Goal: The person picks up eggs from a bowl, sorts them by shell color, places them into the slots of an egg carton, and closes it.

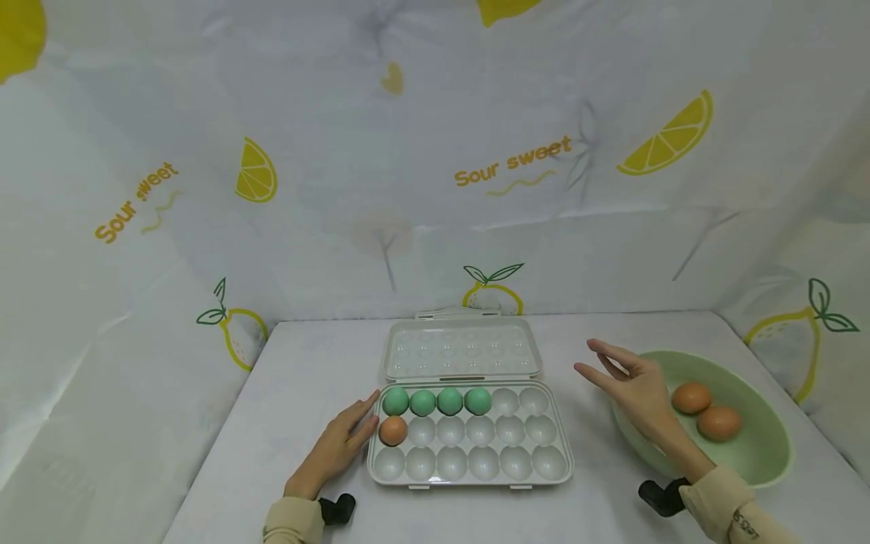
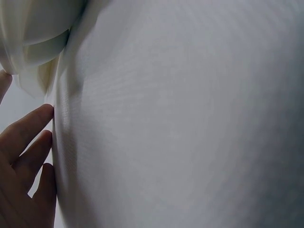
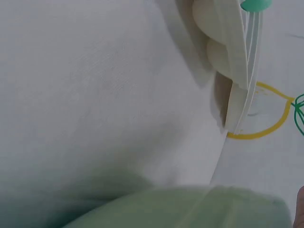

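Hands frame the egg tray (image 1: 469,472) on the counter (image 1: 306,363): the left hand (image 1: 340,446) lies flat, fingers straight, touching the tray's left edge beside the brown egg (image 1: 393,431) (second row). The right hand (image 1: 635,389) hovers open, empty, over the bowl (image 1: 764,453) rim. Beyond lie four green eggs (image 1: 436,402), then the open lid (image 1: 462,349).

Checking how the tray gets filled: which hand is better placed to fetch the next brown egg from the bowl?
Probably the right hand: it hovers open at the green bowl's rim, beside the two brown eggs. The left hand rests against the egg tray.
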The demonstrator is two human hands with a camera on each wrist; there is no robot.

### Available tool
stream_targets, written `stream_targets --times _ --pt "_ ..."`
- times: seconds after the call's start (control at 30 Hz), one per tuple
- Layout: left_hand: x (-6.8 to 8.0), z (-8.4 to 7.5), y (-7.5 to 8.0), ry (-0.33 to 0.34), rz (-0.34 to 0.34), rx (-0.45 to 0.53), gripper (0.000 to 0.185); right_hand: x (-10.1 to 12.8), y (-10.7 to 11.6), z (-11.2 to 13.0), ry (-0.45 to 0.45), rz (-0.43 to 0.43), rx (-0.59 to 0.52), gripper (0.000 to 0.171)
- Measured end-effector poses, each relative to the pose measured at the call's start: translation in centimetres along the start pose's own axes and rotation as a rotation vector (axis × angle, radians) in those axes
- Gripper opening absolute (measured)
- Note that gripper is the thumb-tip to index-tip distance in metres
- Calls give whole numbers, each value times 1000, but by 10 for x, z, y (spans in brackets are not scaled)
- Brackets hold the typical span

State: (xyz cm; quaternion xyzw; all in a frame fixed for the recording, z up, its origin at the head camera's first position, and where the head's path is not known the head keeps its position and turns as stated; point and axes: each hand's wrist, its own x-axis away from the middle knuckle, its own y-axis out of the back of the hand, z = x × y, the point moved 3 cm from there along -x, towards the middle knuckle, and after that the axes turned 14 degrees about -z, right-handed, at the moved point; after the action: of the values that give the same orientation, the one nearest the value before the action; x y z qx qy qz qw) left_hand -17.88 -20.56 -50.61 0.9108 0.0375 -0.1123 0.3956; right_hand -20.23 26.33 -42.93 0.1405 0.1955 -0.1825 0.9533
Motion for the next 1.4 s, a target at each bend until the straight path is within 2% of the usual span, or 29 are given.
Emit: stream_targets --times 0.2,0.37,0.47,0.57,0.7,0.97,1.07,1.27,1.4 --pt "0 1 1 4 -2 -6 52 0 29 -10 -58 37 -76 50" --pt "0 2 1 0 -1 -7 52 0 49 -19 -58 31 -94 46" --pt "0 2 1 0 -3 -10 52 1 58 -23 -61 65 -86 46" --pt "0 2 1 1 -6 -8 52 3 67 -26 -63 115 4 46" --pt "1 2 0 -2 -9 -7 52 4 78 -33 -15 177 123 45" --pt "0 0 0 0 -3 -7 52 6 89 -54 26 250 164 39" --pt "0 -1 0 2 0 -6 52 6 89 -59 80 255 173 41" --pt "0 0 -1 -1 -5 -11 52 5 81 -66 217 305 87 44" --pt "0 2 -2 3 -8 -19 52 5 78 -72 241 323 59 52"
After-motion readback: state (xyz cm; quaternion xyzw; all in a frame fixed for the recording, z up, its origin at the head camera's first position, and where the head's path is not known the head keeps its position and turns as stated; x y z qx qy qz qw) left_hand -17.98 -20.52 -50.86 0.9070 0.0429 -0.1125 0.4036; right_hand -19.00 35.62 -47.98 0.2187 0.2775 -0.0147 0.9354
